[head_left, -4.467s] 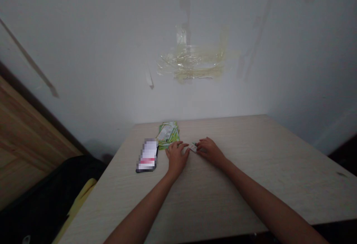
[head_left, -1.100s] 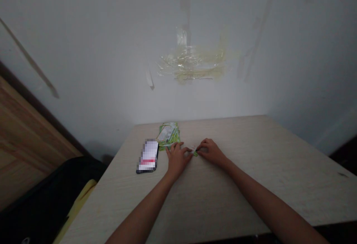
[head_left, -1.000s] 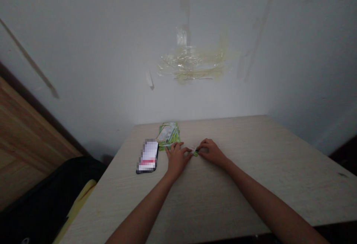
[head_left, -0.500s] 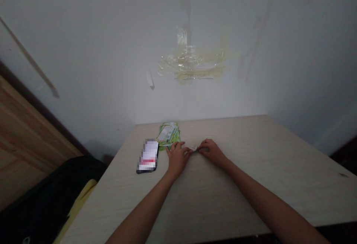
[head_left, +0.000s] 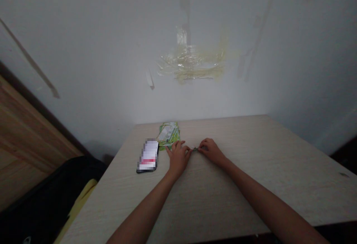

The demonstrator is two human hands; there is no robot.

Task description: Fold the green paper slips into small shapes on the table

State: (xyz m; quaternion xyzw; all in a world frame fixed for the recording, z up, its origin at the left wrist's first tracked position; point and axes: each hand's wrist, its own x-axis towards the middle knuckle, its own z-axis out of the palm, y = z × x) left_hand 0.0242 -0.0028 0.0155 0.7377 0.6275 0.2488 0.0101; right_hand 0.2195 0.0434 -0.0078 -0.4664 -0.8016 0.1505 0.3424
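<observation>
My left hand (head_left: pixel 177 157) and my right hand (head_left: pixel 212 151) rest on the pale wooden table (head_left: pixel 251 177), fingertips almost meeting. Between them lies a small folded piece of paper (head_left: pixel 194 149), pinched by the fingers of both hands. It is tiny and mostly hidden by the fingers. Just behind my left hand lies a stack of green and white paper sheets (head_left: pixel 168 134). A phone (head_left: pixel 147 156) with a lit screen lies flat to the left of my left hand.
The table stands against a white wall with old tape marks (head_left: pixel 192 61). A dark bag with a yellow part (head_left: pixel 52 199) sits on the floor at the table's left edge. Wooden panelling (head_left: pixel 25 140) runs along the far left.
The small paper between my fingers has shrunk from a visible white and green slip to a tiny folded bit. My hands have drawn slightly closer together. Phone and paper stack have stayed put.
</observation>
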